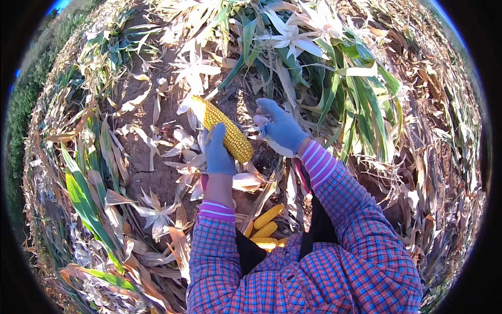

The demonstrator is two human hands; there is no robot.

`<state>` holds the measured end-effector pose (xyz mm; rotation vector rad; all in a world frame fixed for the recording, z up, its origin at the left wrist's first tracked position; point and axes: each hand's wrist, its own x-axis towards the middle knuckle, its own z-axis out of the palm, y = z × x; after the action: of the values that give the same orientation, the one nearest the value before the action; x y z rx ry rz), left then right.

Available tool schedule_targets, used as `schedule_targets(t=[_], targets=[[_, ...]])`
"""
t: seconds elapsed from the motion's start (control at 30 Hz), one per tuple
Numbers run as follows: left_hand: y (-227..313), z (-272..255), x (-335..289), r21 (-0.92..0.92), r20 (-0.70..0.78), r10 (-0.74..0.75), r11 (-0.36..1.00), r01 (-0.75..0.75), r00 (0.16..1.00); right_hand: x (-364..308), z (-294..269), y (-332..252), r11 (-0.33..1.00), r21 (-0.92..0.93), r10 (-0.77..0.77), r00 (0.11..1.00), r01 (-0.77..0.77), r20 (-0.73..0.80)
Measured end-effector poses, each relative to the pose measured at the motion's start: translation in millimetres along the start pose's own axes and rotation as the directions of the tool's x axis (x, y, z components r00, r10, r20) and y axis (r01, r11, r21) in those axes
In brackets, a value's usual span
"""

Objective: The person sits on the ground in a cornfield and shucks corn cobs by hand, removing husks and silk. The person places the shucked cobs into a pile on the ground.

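Note:
A bare yellow ear of corn [230, 135] is in my left hand [218, 152], which wears a blue-grey glove. My fingers wrap its lower part, and the ear tilts with its narrow tip toward the upper left. Just to the right of the ear, my right hand [285, 128], gloved alike, is raised with loosely bent fingers. A gap shows between those fingers, and nothing is visible in them; the palm is partly hidden. Below, between my forearms, several husked yellow ears [265, 229] lie on the ground close to my body.
Cut stalks with green leaves [361, 99] are heaped at the upper right. Pale opened husks [295, 39] lie on top of them. Another dry husk [156, 213] rests at the left near a long green leaf [81, 196]. Dry leaves and brown soil [144, 180] surround me.

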<state>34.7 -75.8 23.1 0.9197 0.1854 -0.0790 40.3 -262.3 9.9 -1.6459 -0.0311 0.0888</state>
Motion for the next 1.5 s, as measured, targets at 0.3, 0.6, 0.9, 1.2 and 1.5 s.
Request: schedule_targets(t=[0.3,0.6,0.9,1.2,1.5], targets=[[28,-38,27,0.049,-0.272,0.211,0.977,-0.206,0.939,-27,21,-46,0.977,0.1,0.154,0.947,-0.189,0.283],[84,-40,-7,-0.005,-0.225,0.234,0.97,-0.242,0.946,-6,-56,-2,0.926,0.107,0.369,0.927,-0.361,-0.065],[41,-18,-21,0.733,0.641,-0.094,-0.222,-0.644,0.762,-19,-18,3,0.897,-0.43,0.154,0.84,0.101,0.52],[28,9,-36,0.842,0.299,-0.55,-0.233,-0.487,0.78,-24,-26,-5,0.924,-0.369,0.336,0.671,-0.099,0.661],[52,-49,-8,0.9,0.28,-0.102,0.373,-0.225,0.954,-33,13,98,0.386,-0.875,0.746,0.459,0.292,0.483]])
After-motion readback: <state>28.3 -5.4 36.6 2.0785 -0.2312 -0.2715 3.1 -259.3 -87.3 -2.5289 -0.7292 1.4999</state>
